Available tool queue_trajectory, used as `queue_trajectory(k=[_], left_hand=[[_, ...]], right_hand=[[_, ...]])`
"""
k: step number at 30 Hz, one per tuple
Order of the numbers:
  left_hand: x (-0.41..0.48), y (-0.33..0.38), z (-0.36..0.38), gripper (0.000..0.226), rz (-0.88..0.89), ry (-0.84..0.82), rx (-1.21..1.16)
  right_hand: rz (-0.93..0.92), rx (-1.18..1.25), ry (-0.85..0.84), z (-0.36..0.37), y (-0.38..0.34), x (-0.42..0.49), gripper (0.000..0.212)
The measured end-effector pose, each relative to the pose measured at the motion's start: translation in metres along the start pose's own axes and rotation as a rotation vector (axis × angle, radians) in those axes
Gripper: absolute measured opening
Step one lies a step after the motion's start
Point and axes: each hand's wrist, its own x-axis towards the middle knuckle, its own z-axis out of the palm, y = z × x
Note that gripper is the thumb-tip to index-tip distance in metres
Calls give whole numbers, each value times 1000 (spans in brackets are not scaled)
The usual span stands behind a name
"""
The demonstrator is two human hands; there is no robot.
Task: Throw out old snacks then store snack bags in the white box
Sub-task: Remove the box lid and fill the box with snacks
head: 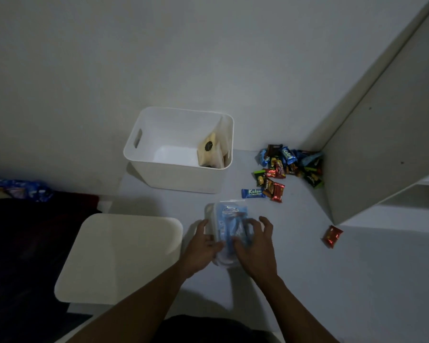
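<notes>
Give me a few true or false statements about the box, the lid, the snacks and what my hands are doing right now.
1. The left hand and right hand hold a clear bag of blue packets. True.
2. The white box is empty. False: a tan pouch stands inside, against a side wall.
3. The lid is on the white box. False: it lies flat, left of the hands.
4. One red packet lies apart from the snack pile. True.
</notes>
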Motion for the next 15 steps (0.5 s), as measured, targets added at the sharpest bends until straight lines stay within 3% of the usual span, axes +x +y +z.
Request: queue_trajectory(k=[3,7,15], left_hand=[[-4,-1,-2,93,120,-47,126],[-10,3,3,87,183,-110,227],[-13,-3,6,89,231,-144,319]], right_hand=[[97,177,15,-7,7,1,71],[-21,319,-93,-14,6,-6,40],[-26,336,-142,-9,19,-16,42]])
